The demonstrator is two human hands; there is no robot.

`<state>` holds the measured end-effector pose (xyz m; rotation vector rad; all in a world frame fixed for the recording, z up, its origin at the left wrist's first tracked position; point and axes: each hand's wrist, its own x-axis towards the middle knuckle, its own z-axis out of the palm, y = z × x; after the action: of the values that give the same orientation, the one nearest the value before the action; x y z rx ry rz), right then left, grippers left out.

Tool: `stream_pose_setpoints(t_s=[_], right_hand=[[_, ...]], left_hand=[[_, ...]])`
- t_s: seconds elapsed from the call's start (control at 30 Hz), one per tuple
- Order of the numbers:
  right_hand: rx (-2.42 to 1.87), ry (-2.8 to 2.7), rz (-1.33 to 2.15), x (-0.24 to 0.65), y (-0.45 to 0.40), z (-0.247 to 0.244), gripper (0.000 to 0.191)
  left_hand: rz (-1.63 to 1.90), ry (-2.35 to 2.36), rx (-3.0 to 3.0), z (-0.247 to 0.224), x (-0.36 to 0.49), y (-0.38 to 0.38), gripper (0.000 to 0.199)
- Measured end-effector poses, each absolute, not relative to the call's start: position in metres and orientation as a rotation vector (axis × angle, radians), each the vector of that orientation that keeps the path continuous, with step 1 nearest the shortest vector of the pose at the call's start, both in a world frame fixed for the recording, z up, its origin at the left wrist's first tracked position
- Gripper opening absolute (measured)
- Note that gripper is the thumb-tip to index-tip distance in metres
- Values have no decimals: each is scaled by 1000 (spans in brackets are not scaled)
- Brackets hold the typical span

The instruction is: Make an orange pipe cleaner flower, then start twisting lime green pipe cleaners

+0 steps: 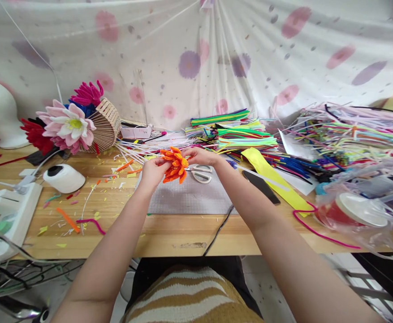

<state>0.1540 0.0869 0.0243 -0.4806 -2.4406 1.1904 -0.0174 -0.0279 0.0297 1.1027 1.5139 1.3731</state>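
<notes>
An orange flower (174,165) made of fuzzy pipe cleaners is held up over the grey cutting mat (189,197). My left hand (155,171) pinches it from the left side, the fingers closed at its petals. From the right, my right hand (199,157) has its fingers closed on the flower's upper right petals. Just under the right hand, white-handled scissors (201,174) lie on the mat, their blades partly hidden behind the flower.
A fan-shaped basket with finished flowers (70,125) and a white thread spool (64,178) stand at the left, near a power strip (23,220). Pipe-cleaner bundles (243,137) line the back. A phone (261,186), yellow ribbon (273,177) and bagged cup (357,211) lie right.
</notes>
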Motion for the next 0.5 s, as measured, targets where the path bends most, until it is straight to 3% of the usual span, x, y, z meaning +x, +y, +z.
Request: stream_pose_setpoints(t_s=[0.17,0.5], right_hand=[[-504,-2346,1318,159,81,22,31],[-600,-2141,1452,173,71,16,28]], left_hand=[[1359,1504,1155,34,-16,-28,25],[1467,1884,1837,41,3,-42,8]])
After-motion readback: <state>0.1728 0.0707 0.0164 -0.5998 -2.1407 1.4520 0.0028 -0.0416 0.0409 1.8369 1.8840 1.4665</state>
